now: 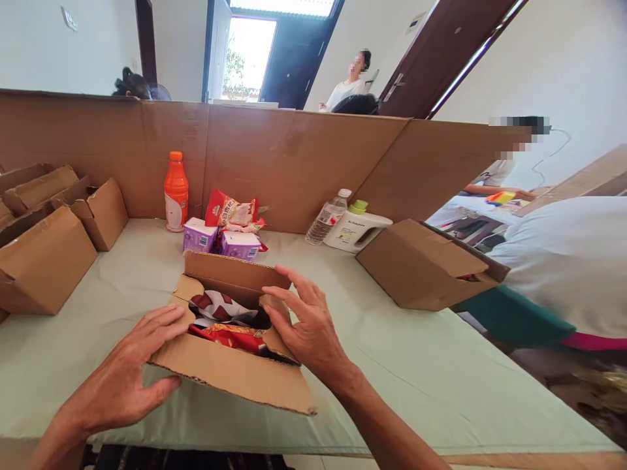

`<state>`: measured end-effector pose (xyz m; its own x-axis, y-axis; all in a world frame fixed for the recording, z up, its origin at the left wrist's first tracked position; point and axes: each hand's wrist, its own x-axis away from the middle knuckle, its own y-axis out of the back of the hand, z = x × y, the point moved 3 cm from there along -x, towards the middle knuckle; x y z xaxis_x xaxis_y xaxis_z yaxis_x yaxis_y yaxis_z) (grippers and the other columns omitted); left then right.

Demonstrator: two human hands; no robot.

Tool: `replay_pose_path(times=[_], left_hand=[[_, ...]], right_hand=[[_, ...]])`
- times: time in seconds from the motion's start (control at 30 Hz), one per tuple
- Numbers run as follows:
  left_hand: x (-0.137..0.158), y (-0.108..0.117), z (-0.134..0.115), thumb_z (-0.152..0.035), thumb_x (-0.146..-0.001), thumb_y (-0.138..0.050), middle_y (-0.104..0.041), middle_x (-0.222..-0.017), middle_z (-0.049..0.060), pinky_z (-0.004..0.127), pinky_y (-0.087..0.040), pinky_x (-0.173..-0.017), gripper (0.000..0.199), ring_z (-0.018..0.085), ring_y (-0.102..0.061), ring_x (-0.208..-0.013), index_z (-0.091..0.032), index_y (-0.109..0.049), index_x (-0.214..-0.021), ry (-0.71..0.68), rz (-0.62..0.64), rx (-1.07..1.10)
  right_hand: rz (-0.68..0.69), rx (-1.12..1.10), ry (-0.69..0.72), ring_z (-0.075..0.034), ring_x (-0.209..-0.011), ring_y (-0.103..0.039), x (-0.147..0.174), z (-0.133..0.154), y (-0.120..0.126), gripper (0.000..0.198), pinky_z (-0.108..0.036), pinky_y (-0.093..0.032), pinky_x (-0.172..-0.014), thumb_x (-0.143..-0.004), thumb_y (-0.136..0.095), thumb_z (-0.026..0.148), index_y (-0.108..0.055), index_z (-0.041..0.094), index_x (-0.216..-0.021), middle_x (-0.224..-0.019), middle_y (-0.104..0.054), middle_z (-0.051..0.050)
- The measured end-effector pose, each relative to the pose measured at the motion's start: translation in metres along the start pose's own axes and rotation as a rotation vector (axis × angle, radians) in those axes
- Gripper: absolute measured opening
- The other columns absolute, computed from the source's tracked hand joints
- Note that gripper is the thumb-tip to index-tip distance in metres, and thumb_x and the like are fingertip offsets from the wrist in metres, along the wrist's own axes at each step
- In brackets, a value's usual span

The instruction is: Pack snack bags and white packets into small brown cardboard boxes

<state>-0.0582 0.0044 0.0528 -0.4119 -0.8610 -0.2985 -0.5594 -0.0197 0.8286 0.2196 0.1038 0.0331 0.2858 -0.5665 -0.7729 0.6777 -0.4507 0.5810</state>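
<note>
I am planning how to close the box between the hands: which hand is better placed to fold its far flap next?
Probably the right hand: its index fingertip seems at the right end of the far flap, while the left hand is at the left flap.

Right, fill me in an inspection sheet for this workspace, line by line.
Surface: table under a creased pale green cloth.
Things in hand: open carton containing a maroon-and-white packet and a red-and-yellow packet.
Clutter: orange bottle, two purple boxes, red-and-white packet, clear bottle, white jug; left cartons, right carton.
Hands: left hand, spread, touches the open carton's left side; right hand touches its right side, grip unclear.
Cables: thin pale cord by the right wall.
Surroundings: cardboard partition along the table's far side; a person beyond it, another person past its right end.
</note>
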Motion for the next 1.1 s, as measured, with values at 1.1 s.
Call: replay_pose_path(times=[1.1], left_hand=[[-0.012,-0.001,0.002,-0.012,-0.079,-0.059,-0.069,-0.131,0.007,0.042,-0.056,-0.102,0.053,0.025,-0.066,-0.122,-0.027,-0.061,-0.13,0.087,-0.218,0.055]], right_hand=[[0.144,-0.317,-0.096,-0.026,-0.101,-0.069,0.015,0.003,0.011,0.018,-0.044,-0.051,-0.09,-0.099,-0.055,0.032,-0.071,0.026,-0.102,-0.104,-0.077,-0.006]])
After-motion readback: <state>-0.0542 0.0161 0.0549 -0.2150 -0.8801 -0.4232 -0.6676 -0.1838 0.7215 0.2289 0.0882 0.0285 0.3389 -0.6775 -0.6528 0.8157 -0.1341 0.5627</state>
